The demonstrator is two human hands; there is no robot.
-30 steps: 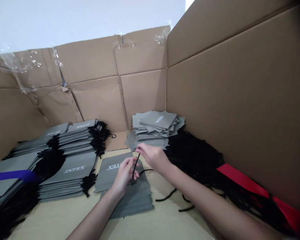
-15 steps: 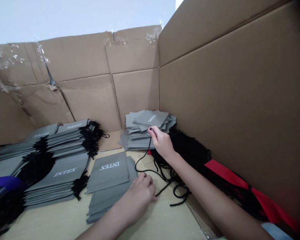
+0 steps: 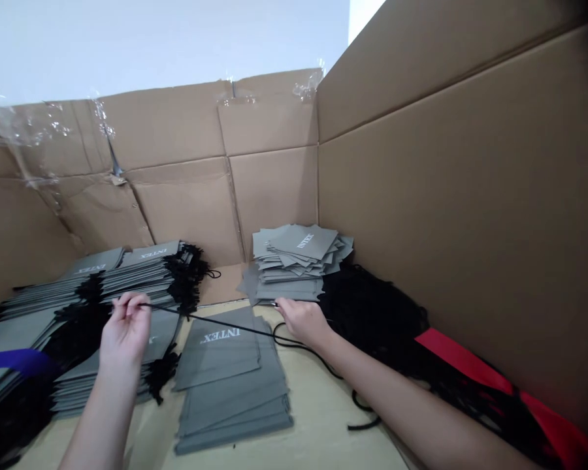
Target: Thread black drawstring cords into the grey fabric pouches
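Since the black cord [image 3: 215,322] runs nearly straight from your left hand [image 3: 126,333] over the printed top of the middle grey stack [image 3: 230,408], an even, gentle pull would probably serve you better than a jerk, which could nudge those loose layers out of line. Your left fingertips are clamped on the cord, above the tasselled stack [image 3: 100,388]; a firm pinch there should stop it slipping. Your right hand [image 3: 304,321] sits just in front of the messy grey pile [image 3: 298,264], thumb and forefinger closed on a small dark piece with a pale glint, too small to tell whether it is a cord end. Between your hands the cord lies over the stack, then curls beside your right wrist and passes towards your forearm. Give that curl room to open, as it could knot or catch under your arm. The tangled black heap [image 3: 372,303] lies close on your right, so lift the strand slightly clear of it, and ease off if it snags.
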